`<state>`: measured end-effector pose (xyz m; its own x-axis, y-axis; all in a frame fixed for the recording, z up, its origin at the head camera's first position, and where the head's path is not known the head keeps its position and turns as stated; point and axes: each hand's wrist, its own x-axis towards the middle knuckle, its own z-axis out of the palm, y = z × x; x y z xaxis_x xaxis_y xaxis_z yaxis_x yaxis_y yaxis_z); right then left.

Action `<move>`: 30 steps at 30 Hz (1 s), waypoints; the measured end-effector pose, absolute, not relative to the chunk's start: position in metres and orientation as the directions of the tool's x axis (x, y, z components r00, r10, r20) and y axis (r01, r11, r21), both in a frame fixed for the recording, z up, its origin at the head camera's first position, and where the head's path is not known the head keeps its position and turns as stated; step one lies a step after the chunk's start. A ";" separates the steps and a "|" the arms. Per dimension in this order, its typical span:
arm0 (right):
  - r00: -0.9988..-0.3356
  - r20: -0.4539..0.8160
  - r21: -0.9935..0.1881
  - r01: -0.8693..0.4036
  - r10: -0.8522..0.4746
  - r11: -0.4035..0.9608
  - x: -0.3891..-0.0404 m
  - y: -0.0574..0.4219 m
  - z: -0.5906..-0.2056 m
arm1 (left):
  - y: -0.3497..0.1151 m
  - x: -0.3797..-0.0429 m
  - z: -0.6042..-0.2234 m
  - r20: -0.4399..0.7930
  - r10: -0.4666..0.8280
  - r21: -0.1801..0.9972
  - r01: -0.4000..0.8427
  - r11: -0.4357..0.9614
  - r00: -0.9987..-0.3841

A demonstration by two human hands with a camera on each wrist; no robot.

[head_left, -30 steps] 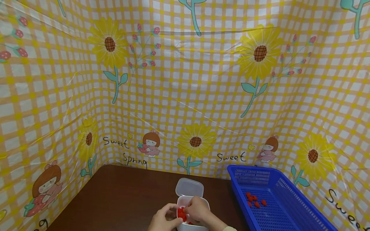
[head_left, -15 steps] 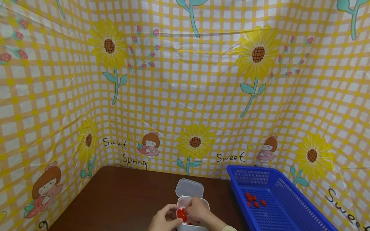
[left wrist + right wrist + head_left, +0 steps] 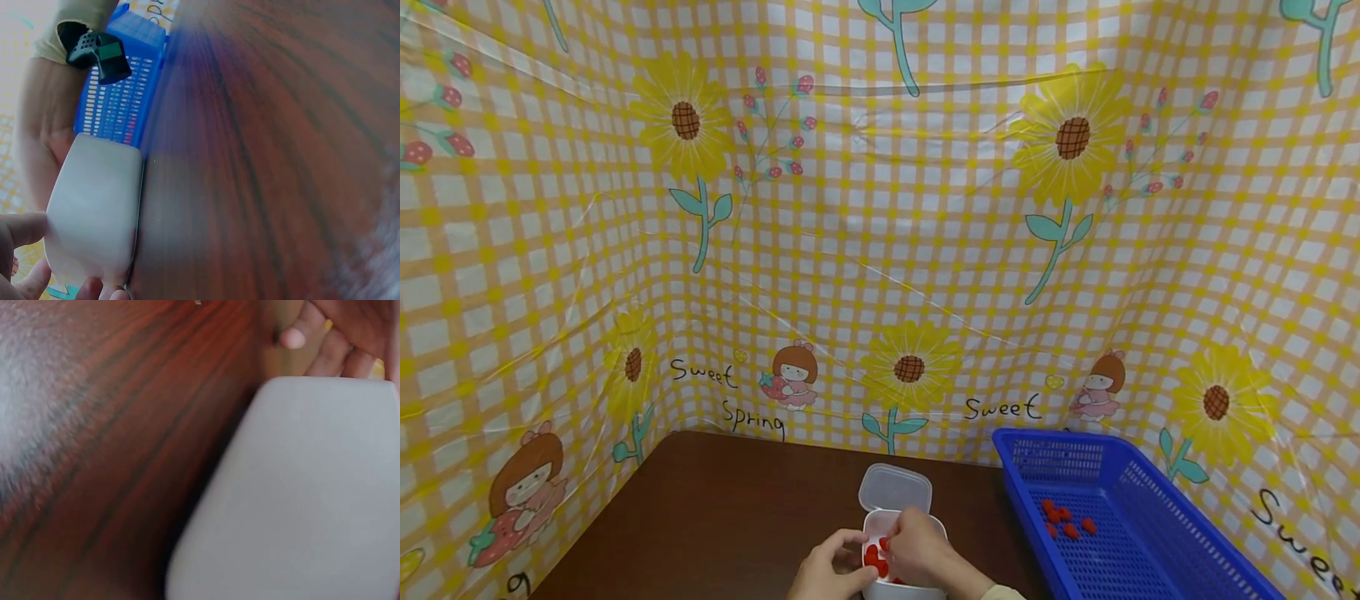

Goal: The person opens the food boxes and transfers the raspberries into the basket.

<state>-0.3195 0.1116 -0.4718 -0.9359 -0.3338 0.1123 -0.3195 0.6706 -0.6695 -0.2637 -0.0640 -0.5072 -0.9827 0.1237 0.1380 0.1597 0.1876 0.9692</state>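
In the head view a white plastic box (image 3: 901, 592) stands on the table with its translucent lid (image 3: 896, 489) tipped open behind it. My left hand (image 3: 827, 569) holds the box at its left side, thumb and fingers around that wall; the left wrist view shows them at the white wall as well. My right hand (image 3: 919, 543) reaches down inside with curled fingers, its fingertips hidden. Several small red berry-like pieces (image 3: 876, 563) lie inside at the left, one right at the right hand's fingers. I cannot tell whether those fingers pinch a piece.
To the right stands a blue perforated basket (image 3: 1157, 546) with several more red pieces (image 3: 1071, 531) in its far left part. Brown wood-grain table (image 3: 700, 517) lies to the left. A checked sunflower cloth (image 3: 850, 250) walls in the back and sides.
The red pieces inside the box have shifted and spread a little, showing more white between them. My right hand stays in the box; the left hand keeps its hold.
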 end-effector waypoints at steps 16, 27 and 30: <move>-0.961 0.004 -0.765 -0.181 -0.277 0.618 -0.329 0.144 -0.414 | -0.063 -0.262 -0.500 0.061 0.099 0.971 0.082 0.223 -0.993; -0.985 -0.048 -0.835 -0.050 -0.163 0.548 -0.342 0.177 -0.382 | -0.062 -0.265 -0.497 0.052 0.078 0.962 0.071 0.264 -0.996; -0.986 -0.044 -0.830 -0.054 -0.161 0.555 -0.345 0.188 -0.380 | -0.063 -0.263 -0.498 0.068 0.083 0.963 0.087 0.254 -0.994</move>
